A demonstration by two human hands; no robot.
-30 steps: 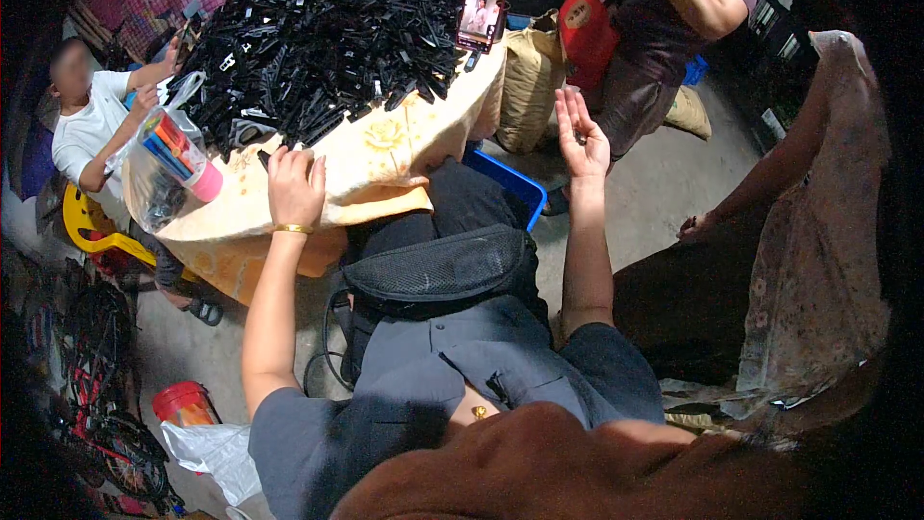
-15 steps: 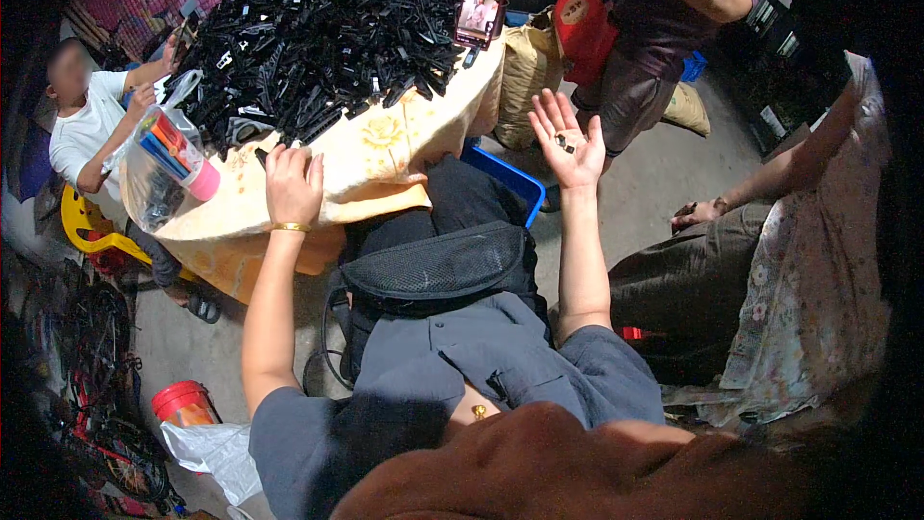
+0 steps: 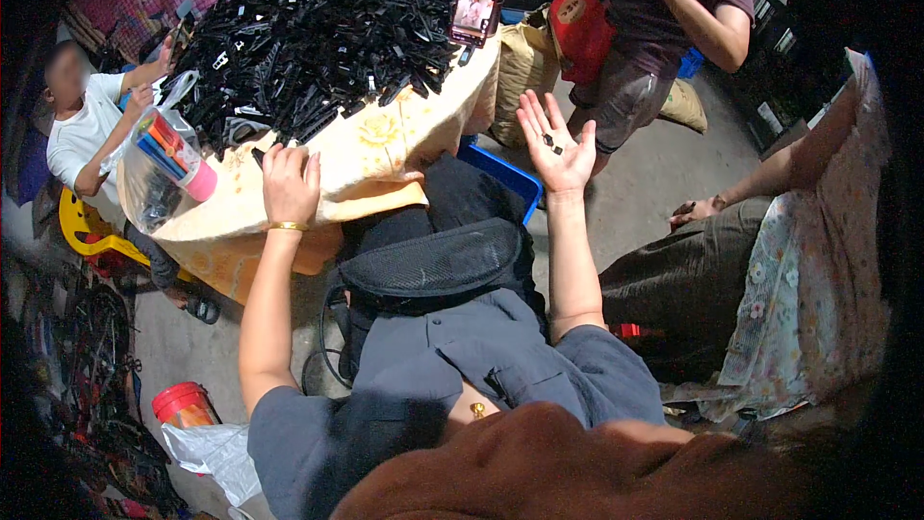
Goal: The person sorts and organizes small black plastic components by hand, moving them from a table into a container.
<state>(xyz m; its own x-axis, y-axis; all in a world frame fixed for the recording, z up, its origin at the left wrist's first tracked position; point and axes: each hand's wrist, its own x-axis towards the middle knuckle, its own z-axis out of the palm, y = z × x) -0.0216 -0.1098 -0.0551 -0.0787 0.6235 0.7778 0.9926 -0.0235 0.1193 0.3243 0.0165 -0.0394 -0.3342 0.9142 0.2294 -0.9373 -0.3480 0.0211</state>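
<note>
My right hand (image 3: 566, 156) is raised palm up beside the table, fingers spread. Small black pieces (image 3: 551, 144) lie on it near the base of the fingers; their exact kind is too small to tell. Palm down, my left hand (image 3: 291, 188) rests on the table's near edge with its fingers stretched forward. A black strip-like piece (image 3: 257, 157) lies beside its fingertips, and I see no grip on it. Beyond stretches a big heap of black plastic clip-like pieces (image 3: 318, 34) on a cream, flower-patterned tablecloth (image 3: 380, 132).
A phone (image 3: 475, 8) stands at the heap's right. Left are a clear bag (image 3: 154, 183) and a pink-based tube (image 3: 199, 183). A seated person (image 3: 101, 130) is at left, a standing person (image 3: 664, 29) at far right, another person's hand (image 3: 695, 212) nearer. A blue bin (image 3: 510, 178) is below.
My right hand has shifted slightly left, still palm up with the pieces. My left hand stays at the table edge. The standing person's raised hands and arm have moved.
</note>
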